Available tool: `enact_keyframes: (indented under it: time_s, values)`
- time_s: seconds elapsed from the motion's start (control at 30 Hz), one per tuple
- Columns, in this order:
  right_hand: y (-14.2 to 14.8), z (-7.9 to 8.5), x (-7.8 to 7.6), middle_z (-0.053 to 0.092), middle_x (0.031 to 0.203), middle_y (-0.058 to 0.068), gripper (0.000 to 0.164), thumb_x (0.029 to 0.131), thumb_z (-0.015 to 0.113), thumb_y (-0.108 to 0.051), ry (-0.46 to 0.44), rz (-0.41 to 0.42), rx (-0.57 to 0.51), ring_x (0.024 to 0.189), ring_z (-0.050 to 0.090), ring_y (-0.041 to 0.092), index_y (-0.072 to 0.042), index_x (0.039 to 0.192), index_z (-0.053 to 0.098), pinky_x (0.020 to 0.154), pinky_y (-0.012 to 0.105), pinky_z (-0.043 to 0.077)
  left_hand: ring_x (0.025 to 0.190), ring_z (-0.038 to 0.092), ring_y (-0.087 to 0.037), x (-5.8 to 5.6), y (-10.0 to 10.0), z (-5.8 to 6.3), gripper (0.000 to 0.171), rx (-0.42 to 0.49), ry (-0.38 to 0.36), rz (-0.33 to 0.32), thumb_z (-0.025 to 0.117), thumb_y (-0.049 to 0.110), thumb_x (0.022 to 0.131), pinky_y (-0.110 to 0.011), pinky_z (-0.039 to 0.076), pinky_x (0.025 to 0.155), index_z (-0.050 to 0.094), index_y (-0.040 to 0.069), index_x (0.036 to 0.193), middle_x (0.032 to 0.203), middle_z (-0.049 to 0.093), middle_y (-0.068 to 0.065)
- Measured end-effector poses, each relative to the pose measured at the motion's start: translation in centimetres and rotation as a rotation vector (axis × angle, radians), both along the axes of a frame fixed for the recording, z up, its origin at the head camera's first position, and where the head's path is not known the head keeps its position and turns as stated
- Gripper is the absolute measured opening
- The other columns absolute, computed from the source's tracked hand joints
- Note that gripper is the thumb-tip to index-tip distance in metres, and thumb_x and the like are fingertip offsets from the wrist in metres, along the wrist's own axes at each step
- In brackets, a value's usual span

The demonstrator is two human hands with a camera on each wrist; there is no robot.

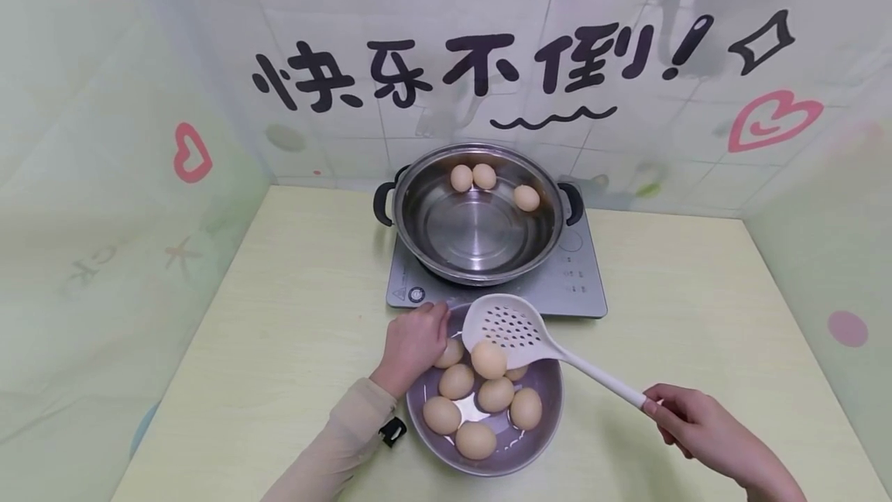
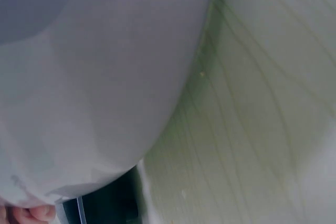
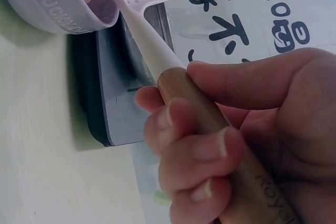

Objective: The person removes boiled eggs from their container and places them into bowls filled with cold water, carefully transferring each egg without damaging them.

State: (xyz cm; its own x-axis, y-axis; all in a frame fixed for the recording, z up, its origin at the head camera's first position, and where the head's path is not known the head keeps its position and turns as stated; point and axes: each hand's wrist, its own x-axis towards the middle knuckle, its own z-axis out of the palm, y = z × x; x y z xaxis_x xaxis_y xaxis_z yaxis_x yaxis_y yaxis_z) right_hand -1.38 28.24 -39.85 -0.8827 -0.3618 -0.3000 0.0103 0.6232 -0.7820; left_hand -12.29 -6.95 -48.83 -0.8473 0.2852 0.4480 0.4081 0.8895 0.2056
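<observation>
My right hand (image 1: 697, 428) grips the wooden handle (image 3: 197, 108) of a white skimmer (image 1: 512, 324). The perforated head of the skimmer hangs over the far side of a purple-grey bowl (image 1: 554, 417), with a brown egg (image 1: 489, 360) at its near edge; whether the head bears this egg cannot be told. At the bowl's far left rim, my left hand (image 1: 418, 339) holds on, its fingertips (image 2: 39, 213) low against the outer wall in the left wrist view. Several eggs (image 1: 476, 440) lie inside the bowl, one partly hidden by the left hand.
Behind the bowl, a wide steel pot (image 1: 474, 231) with black side handles stands on an induction cooktop (image 1: 581, 285). Three eggs (image 1: 526, 198) are in the pot. A small black object (image 1: 393, 431) shows by my left sleeve. Printed sheets (image 1: 432, 153) enclose the table at the back and sides.
</observation>
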Motion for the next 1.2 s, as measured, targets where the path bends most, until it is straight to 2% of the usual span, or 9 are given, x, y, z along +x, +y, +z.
enact_keyframes:
  time_s: [0.27,0.6,0.7,0.9,1.03,1.2]
  values:
    - [0.1,-0.3,-0.1,0.046,0.061,-0.008,0.015,0.096,0.043,-0.015,0.004,0.001,0.005,0.045,0.037,0.001,-0.005,0.096,0.054,0.04,0.023,0.032,0.044,0.052,-0.022,0.0,0.0,0.0,0.013,0.002,-0.002,-0.003,0.058,0.017,0.084,-0.032,0.038,0.038,0.058,0.01,0.073,0.06,0.055,-0.002]
    - [0.0,-0.2,-0.3,0.046,0.061,-0.009,0.013,0.095,0.044,-0.013,0.059,-0.002,0.031,0.045,0.038,0.001,-0.006,0.096,0.055,0.039,0.022,0.033,0.042,0.05,-0.021,-0.1,-0.1,0.0,0.016,0.0,-0.002,-0.002,0.058,0.019,0.084,-0.031,0.036,0.037,0.056,0.01,0.071,0.058,0.053,-0.002]
    - [0.1,0.0,-0.5,0.046,0.061,-0.008,0.013,0.095,0.044,-0.012,0.049,0.001,0.008,0.045,0.037,0.001,-0.005,0.096,0.055,0.039,0.022,0.032,0.042,0.05,-0.021,-0.1,-0.1,0.0,0.017,0.0,-0.003,-0.003,0.058,0.019,0.085,-0.031,0.036,0.037,0.056,0.01,0.071,0.057,0.053,-0.002]
    - [0.5,0.6,-1.5,0.046,0.059,0.001,0.014,0.095,0.041,-0.005,0.033,0.034,-0.122,0.043,0.035,0.006,-0.001,0.096,0.054,0.037,0.023,0.03,0.042,0.049,-0.021,0.0,-0.2,0.1,0.017,0.003,-0.001,-0.009,0.058,0.018,0.085,-0.031,0.035,0.037,0.055,0.011,0.07,0.057,0.052,-0.002]
    - [0.4,1.6,-2.7,0.046,0.059,0.001,0.013,0.094,0.041,-0.002,0.088,0.019,-0.141,0.043,0.037,0.007,0.003,0.097,0.053,0.036,0.024,0.031,0.042,0.049,-0.02,0.0,-0.2,0.1,0.018,0.004,0.006,-0.014,0.058,0.019,0.085,-0.03,0.035,0.036,0.055,0.011,0.07,0.057,0.052,-0.002]
    - [-0.5,3.5,-4.7,0.047,0.06,-0.004,0.013,0.093,0.045,-0.004,0.26,-0.095,-0.018,0.045,0.039,0.007,0.003,0.099,0.054,0.037,0.025,0.031,0.042,0.05,-0.022,0.0,-0.2,0.0,0.019,0.009,0.015,-0.015,0.058,0.019,0.085,-0.032,0.036,0.036,0.054,0.011,0.069,0.057,0.052,-0.002]
